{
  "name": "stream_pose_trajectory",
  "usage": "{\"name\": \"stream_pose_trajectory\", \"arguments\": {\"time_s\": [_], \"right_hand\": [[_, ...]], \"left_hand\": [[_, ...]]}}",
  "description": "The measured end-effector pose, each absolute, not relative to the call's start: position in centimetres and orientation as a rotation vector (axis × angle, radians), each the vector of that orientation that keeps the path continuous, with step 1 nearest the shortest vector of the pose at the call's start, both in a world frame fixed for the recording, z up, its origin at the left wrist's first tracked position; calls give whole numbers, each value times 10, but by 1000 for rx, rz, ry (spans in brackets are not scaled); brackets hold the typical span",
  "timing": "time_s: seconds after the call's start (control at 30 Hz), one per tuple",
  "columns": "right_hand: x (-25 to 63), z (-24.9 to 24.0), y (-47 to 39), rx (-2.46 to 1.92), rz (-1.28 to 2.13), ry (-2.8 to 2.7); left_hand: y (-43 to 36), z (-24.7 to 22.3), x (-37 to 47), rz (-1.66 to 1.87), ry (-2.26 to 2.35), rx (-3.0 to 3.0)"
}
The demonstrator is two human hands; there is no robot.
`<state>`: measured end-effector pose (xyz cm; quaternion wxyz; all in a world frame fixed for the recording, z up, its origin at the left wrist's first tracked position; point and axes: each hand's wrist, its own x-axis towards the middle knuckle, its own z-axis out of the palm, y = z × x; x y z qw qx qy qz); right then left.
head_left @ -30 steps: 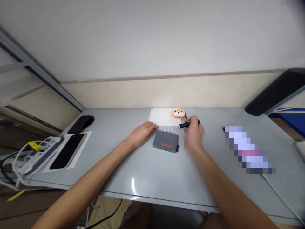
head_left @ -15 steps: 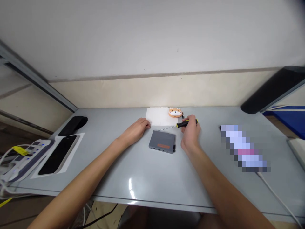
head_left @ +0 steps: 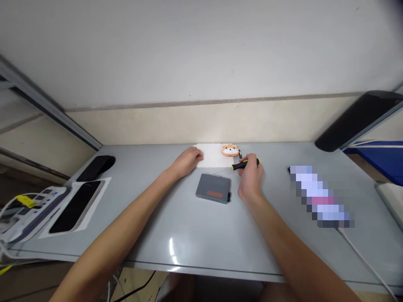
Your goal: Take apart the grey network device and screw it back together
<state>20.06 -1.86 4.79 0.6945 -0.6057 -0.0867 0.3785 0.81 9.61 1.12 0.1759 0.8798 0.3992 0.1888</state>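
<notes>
A screwdriver (head_left: 242,165) with a black and yellow handle is gripped in my right hand (head_left: 251,178). Its thin shaft points left, the tip by the back edge of a flat grey metal box (head_left: 213,187). That box lies on the desk and has an orange label, a row of small holes in front and a black part on its right side. My left hand (head_left: 188,161), fingers curled together, is over the left edge of a white paper sheet (head_left: 210,154); whatever they pinch is too small or hidden to make out.
An orange dog-face case (head_left: 230,150) sits on the sheet. At left are a black strap-like item (head_left: 94,168), a dark phone (head_left: 75,206) on paper and a power strip (head_left: 40,212) with cables. On the right lies a blurred-out phone (head_left: 319,197) with a white cable (head_left: 362,256).
My left hand has moved a little up and right, further onto the paper sheet. My right hand and the screwdriver have stayed nearly the same. The whole view has shifted slightly.
</notes>
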Motion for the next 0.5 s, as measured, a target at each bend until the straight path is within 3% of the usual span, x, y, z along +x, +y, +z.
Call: {"name": "stream_pose_trajectory", "arguments": {"time_s": [0.23,0.5], "right_hand": [[201,46,-18,-1352,769,-245],[216,52,-27,-1247,406,-552]], "left_hand": [[79,11,-13,559,1115,2454],[69,1,-33,653,1128,2458]]}}
